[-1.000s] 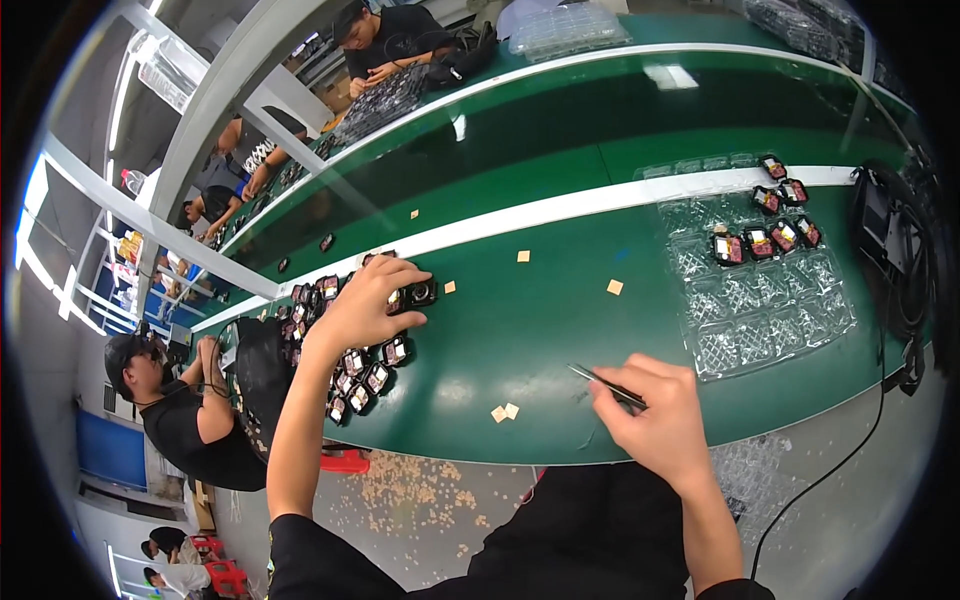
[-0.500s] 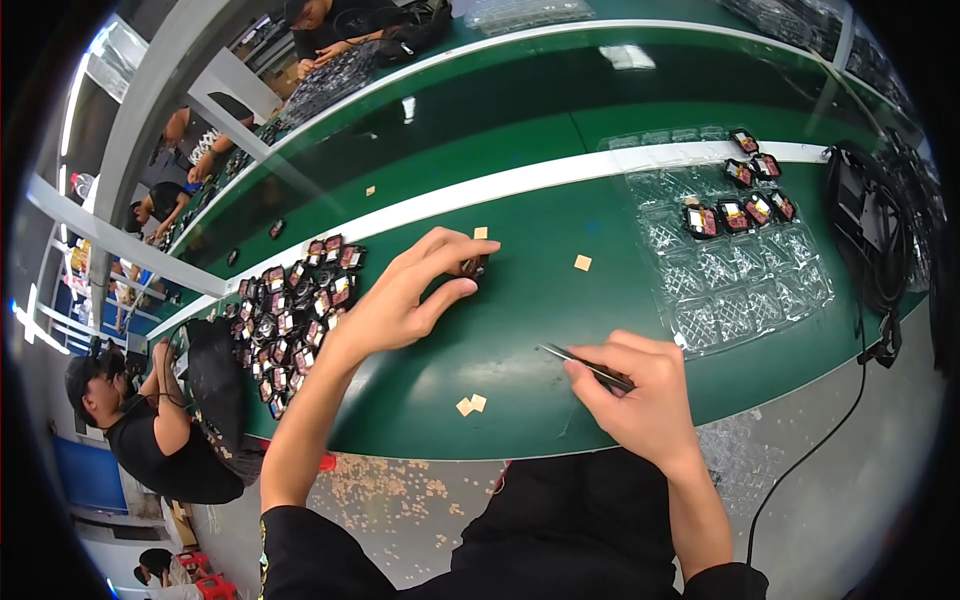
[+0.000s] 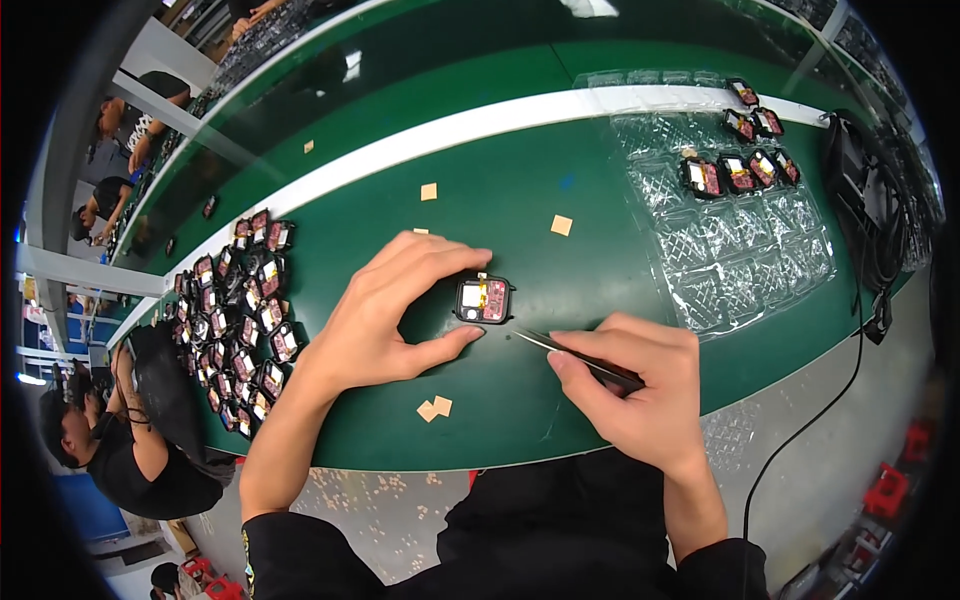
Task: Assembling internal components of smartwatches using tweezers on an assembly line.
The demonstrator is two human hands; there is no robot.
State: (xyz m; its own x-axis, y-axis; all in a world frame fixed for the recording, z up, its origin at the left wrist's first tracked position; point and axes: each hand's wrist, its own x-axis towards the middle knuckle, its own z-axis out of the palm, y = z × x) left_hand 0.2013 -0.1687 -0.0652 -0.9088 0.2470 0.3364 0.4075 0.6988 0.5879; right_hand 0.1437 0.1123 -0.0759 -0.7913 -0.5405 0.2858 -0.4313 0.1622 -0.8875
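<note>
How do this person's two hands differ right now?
The left hand is spread open around a square black case; the right hand is closed on tweezers. The left hand is nearer the heap of cases, the right hand nearer the clear tray. Both are bare.

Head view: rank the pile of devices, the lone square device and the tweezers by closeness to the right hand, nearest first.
From the right hand:
1. Tweezers: held in its fingers.
2. Lone square device: to its left, by the left hand's fingertips.
3. Pile of devices: far left, beyond the left hand.
</note>
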